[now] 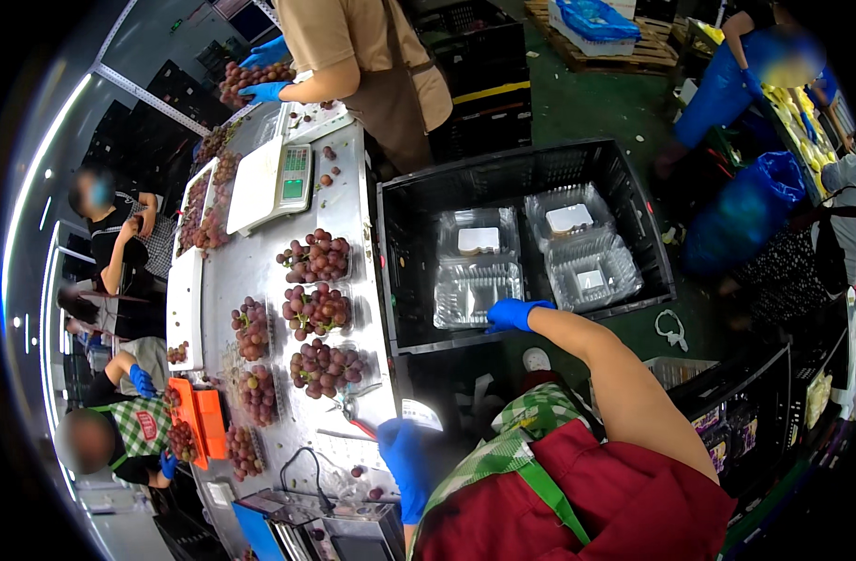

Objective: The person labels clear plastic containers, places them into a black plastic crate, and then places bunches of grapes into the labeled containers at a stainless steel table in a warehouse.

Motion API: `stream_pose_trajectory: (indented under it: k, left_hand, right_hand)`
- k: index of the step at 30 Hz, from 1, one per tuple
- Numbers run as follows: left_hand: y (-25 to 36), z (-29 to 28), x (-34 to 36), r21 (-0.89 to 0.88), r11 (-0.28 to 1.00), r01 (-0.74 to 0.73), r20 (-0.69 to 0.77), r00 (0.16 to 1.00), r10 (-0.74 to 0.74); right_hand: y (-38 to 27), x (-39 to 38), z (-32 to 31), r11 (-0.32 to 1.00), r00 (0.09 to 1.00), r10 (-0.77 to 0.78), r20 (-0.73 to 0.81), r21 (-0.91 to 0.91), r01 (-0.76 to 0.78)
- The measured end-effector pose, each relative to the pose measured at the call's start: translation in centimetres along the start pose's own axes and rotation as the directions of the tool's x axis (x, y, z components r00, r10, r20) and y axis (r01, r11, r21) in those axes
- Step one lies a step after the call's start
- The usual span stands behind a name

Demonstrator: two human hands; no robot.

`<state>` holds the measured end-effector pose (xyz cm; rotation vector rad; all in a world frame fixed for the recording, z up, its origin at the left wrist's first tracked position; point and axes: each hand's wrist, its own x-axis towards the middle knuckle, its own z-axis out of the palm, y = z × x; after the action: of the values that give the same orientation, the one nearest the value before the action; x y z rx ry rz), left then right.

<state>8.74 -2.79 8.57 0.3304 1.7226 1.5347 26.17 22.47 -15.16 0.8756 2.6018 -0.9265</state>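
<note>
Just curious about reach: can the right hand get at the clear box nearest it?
Probably yes: the right hand is right by that clear box, and the open top of the black crate leaves the way free.

Metal table (355,201) is bearing red grape bunches (318,259), white scale (260,183), red-handled snips (363,427), loose grapes (326,180), orange tray (210,425) resting along left edge.

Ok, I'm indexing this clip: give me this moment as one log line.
Right hand: at near-left clear clamshell in black crate | Left hand: near red-handled snips | Grape bunches: on metal table
</note>
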Motion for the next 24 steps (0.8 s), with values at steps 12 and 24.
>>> stream_pose_trajectory:
  k: [12,24]
  left_hand:
    - [1.1,2.9,-0.4,-0.099,0.995,0.016,0.044,0.999,-0.011]
    - [-1.8,0.4,-0.1,0.019,0.996,-0.087,0.062,0.994,0.086]
  right_hand:
    - [0.1,0.0,-0.2,1.000,1.000,-0.010,-0.011,0.000,0.010]
    - [-4.0,-0.5,-6.0,0.988,0.974,0.055,-0.222,-0.131,-0.086]
